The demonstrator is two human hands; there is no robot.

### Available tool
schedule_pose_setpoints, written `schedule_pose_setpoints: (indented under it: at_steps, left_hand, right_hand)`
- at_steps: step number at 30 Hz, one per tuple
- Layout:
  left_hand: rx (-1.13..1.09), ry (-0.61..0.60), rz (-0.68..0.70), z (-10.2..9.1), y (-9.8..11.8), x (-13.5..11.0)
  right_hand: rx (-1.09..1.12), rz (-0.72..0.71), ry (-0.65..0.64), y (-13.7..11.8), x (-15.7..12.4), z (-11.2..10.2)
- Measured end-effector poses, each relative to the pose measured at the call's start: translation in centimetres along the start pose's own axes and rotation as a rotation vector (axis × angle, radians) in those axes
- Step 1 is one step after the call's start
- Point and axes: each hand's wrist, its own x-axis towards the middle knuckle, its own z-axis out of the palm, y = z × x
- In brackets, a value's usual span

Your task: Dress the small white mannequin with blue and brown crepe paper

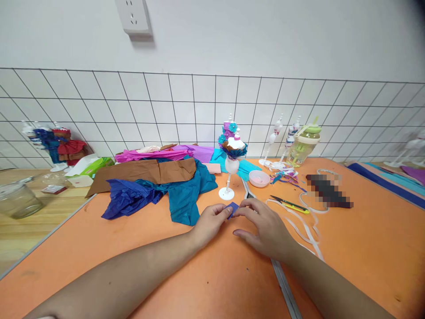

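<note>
— Near the middle of the orange table (365, 248), what do the hands hold?

— A small dark blue piece of folded paper (232, 209). The left hand (210, 223) pinches its near edge between thumb and fingertips, and the right hand (265, 228) closes on its other edge, so both hands are clamped on the same scrap, held just above the tabletop.

— Are the hands touching each other?

— Their fingertips meet at the paper; the palms stay apart.

— What lies just behind them?

— A small white mannequin stand dressed in blue, purple and turquoise paper ruffles (232, 153), upright on its round base. Beside its foot sit metal scissors (247, 189), partly hidden by the right hand, and a shallow pink dish (259, 178).

— And to the person's left?

— A heap of crumpled tissue sheets: dark blue (128, 199), teal (186, 195), brown (146, 172) and magenta (152, 154), overlapping one another.

— To the right?

— A yellow-green handled craft knife (290, 204) near a loose white ribbon strip (305, 228), which runs past the right wrist. Farther back stands a clear drinking bottle with a green lid (303, 144). A metal ruler (285, 285) lies under the right forearm.
</note>
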Motion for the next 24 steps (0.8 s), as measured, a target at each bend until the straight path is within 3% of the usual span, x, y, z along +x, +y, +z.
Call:
schedule_pose_setpoints:
  at_steps: [6,11,13,17,24]
  left_hand:
    - [0.107,-0.004,0.000,0.1,-0.1,0.2]
    - [0.380,0.026,0.109,-0.3,0.0,0.5]
    - [0.383,0.016,0.123,-0.4,0.1,0.5]
    - [0.182,-0.014,0.054,-0.1,0.0,0.0]
    - [-0.506,-0.071,-0.168,1.2,0.0,-1.1]
  right_hand:
    - [-0.130,-0.001,-0.069,1.2,0.0,0.7]
    - [-0.120,0.006,-0.105,1.8,0.1,0.7]
    - [-0.096,0.048,-0.077,1.6,0.1,0.6]
    - [-0.055,0.123,0.026,0.6,0.0,0.5]
    - [-0.473,-0.153,0.070,-0.3,-0.2,1.0]
